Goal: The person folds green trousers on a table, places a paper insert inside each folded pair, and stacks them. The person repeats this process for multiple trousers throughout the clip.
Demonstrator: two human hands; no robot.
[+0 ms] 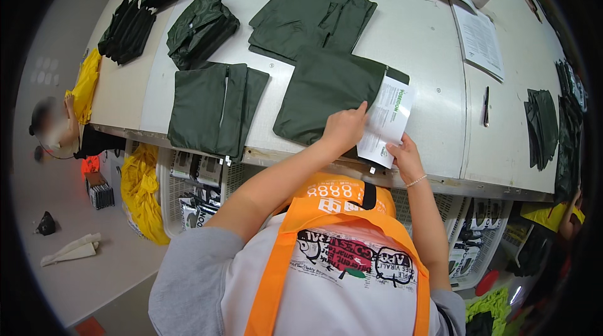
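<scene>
A folded dark green garment (323,91) lies on the white table (427,40) right in front of me. My left hand (344,128) presses on its near right corner, fingers touching the edge of a white printed paper slip (389,119). My right hand (405,155) pinches the slip's lower end at the table's front edge. The slip lies partly on the garment and partly on the table. A larger unfolded green garment (312,16) lies just behind.
More folded green pieces: one (215,108) at my left, a bundle (201,27) behind it, stacks (127,29) far left and others (544,125) at right. Printed sheets (478,39) and a pen (486,106) lie right. White baskets (201,182) under the table; yellow bags (144,194); another person (53,125) at left.
</scene>
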